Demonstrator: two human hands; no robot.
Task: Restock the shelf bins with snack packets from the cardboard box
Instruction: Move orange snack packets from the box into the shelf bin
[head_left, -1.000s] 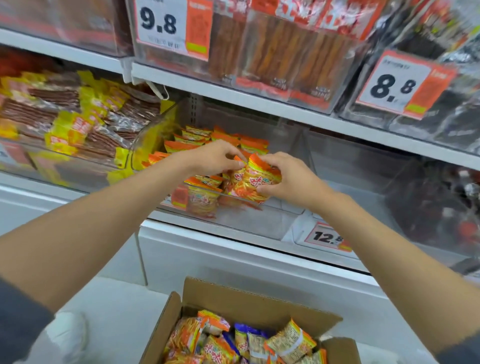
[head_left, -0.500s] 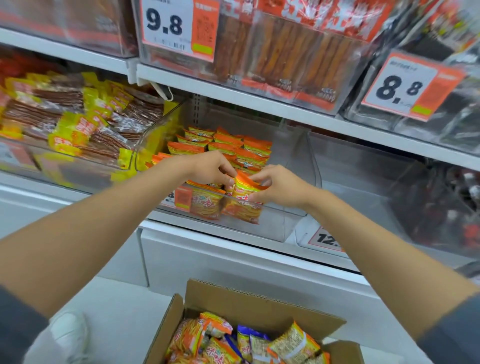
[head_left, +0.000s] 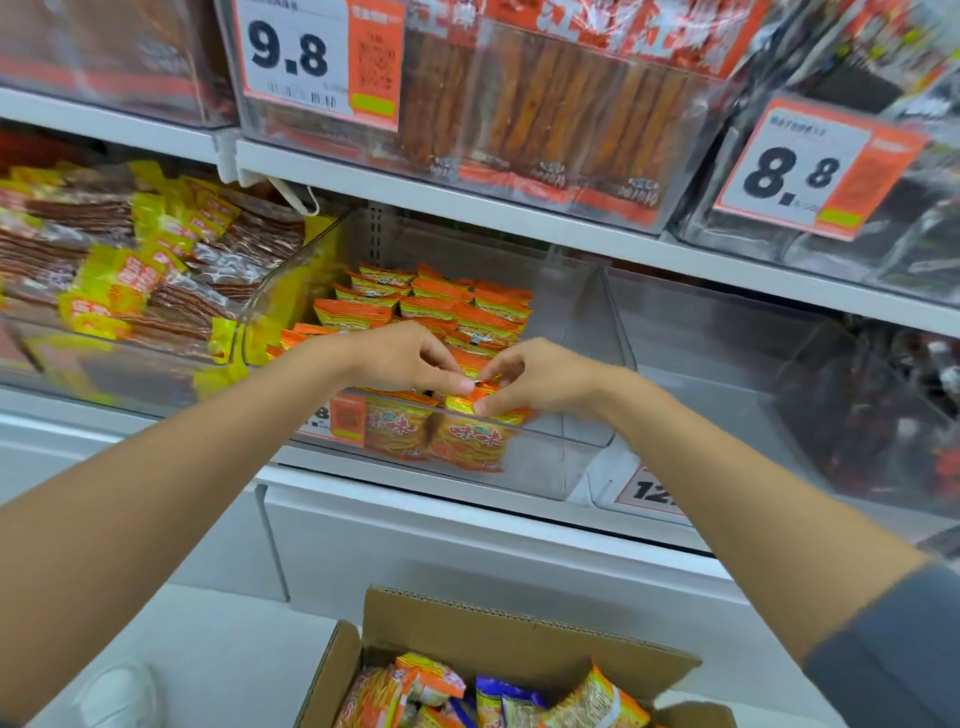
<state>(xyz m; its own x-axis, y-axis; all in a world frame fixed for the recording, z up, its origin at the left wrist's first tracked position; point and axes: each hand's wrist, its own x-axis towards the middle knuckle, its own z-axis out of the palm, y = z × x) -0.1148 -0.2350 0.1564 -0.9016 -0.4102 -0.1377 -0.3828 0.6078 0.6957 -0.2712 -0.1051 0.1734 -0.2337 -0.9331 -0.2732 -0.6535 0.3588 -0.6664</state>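
A clear shelf bin on the middle shelf holds several orange snack packets in rows. At its front edge, my left hand and my right hand meet over an upright orange packet. Both hands pinch its top edge with fingertips. Below, an open cardboard box holds more orange, yellow and blue packets.
A bin of yellow-and-brown packets sits to the left. To the right is a clear bin with nothing visible inside. The shelf above carries bins with price tags 9.8 and 8.8. A white shoe shows at bottom left.
Both hands have lowered the orange packet from above the bin down into its front row, standing it behind the bin's front wall.
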